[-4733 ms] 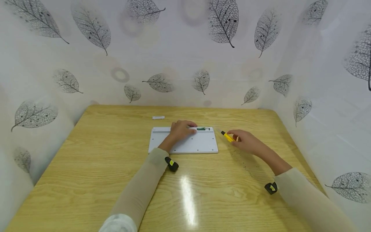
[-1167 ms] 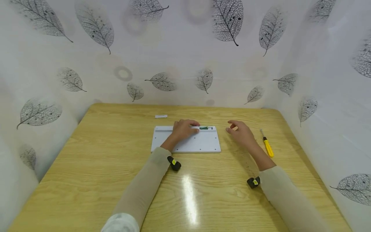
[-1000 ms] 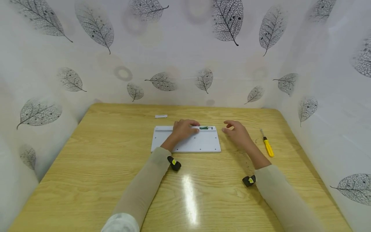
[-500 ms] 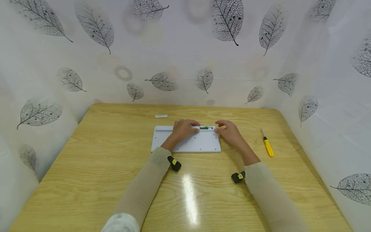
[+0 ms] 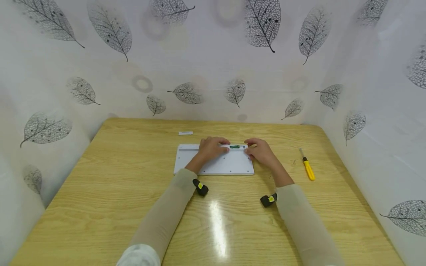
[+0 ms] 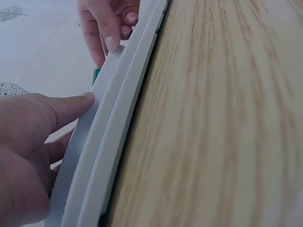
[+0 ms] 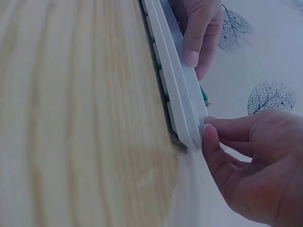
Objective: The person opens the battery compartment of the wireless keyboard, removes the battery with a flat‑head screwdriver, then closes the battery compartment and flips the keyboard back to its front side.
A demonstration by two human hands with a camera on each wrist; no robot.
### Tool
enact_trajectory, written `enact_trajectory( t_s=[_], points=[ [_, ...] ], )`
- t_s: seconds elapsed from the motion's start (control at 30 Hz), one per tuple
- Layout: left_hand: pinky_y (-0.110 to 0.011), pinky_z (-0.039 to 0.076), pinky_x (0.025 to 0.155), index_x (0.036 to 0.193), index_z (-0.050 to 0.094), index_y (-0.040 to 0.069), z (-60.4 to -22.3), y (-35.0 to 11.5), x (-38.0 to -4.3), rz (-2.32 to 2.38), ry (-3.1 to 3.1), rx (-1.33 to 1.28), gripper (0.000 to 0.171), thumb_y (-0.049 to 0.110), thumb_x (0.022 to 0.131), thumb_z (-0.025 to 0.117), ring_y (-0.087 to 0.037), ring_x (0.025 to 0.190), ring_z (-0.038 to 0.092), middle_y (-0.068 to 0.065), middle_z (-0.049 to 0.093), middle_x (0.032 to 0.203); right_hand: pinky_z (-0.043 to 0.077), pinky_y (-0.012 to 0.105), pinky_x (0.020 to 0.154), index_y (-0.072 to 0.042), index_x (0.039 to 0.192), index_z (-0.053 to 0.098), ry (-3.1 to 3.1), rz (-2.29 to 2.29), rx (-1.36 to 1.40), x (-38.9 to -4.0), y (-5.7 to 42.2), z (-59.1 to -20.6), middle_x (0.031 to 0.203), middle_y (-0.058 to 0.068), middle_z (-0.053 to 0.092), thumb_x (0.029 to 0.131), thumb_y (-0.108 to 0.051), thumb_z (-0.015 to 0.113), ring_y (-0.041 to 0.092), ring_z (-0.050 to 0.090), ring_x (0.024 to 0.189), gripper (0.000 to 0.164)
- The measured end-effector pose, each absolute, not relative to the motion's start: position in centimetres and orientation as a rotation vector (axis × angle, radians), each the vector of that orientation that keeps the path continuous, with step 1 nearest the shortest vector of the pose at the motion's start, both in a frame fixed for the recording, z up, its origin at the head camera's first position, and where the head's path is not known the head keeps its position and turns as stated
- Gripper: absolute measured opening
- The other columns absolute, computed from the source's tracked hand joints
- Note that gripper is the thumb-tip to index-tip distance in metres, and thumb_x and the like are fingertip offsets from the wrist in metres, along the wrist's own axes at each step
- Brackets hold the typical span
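In the head view a white keyboard (image 5: 213, 166) lies with its underside up, a raised ridge along its far edge. In the ridge's right part an open battery slot shows a green battery (image 5: 234, 146), which peeks past the edge in the right wrist view (image 7: 205, 97). My left hand (image 5: 210, 148) grips the ridge left of the slot, thumb on the near side and fingers beyond. At the ridge's right end, my right hand (image 5: 263, 153) pinches the corner between thumb and forefinger. Both wrist views show key edges facing the wooden table.
A yellow-handled screwdriver (image 5: 308, 170) lies on the table right of my right forearm. Beyond the keyboard, toward the left, is a small white strip, perhaps a battery cover (image 5: 185, 133). Leaf-patterned curtain (image 5: 206, 66) surrounds the table's back and sides.
The screwdriver left my right hand and now lies on the table at the right. That hand then moved left to the keyboard's right end. My left hand kept its grip on the ridge.
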State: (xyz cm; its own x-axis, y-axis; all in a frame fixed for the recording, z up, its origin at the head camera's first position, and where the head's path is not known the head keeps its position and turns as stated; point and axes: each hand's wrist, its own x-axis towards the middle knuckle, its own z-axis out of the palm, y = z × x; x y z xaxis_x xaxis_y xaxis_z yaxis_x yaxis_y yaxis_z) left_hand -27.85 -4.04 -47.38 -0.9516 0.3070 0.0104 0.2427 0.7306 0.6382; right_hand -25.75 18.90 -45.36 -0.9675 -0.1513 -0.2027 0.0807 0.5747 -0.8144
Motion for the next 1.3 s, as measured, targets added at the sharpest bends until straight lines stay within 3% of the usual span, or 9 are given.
enact_trajectory(
  t_s=[0.5, 1.3],
  points=[
    [-0.047, 0.031, 0.099, 0.118, 0.074, 0.025, -46.2, -3.1, -27.6, 0.983, 2.836, 0.44, 0.026, 0.034, 0.094, 0.071, -0.024, 0.111, 0.056, 0.005, 0.073, 0.12, 0.051, 0.023, 0.064, -0.003, 0.132, 0.061, 2.549, -1.344, -0.08, -26.2, 19.2, -45.4, 0.126, 0.017, 0.057, 0.099, -0.01, 0.061, 0.017, 0.059, 0.072, 0.034],
    [-0.046, 0.032, 0.101, 0.111, 0.074, 0.025, -46.5, -1.1, -28.4, 0.964, 2.777, 0.5, 0.019, 0.033, 0.095, 0.071, -0.021, 0.111, 0.053, 0.008, 0.072, 0.119, 0.052, 0.025, 0.062, 0.0, 0.131, 0.061, 2.558, -1.345, -0.135, -26.2, 19.1, -45.8, 0.108, 0.018, 0.064, 0.098, -0.009, 0.063, 0.015, 0.06, 0.069, 0.034]
  ],
)
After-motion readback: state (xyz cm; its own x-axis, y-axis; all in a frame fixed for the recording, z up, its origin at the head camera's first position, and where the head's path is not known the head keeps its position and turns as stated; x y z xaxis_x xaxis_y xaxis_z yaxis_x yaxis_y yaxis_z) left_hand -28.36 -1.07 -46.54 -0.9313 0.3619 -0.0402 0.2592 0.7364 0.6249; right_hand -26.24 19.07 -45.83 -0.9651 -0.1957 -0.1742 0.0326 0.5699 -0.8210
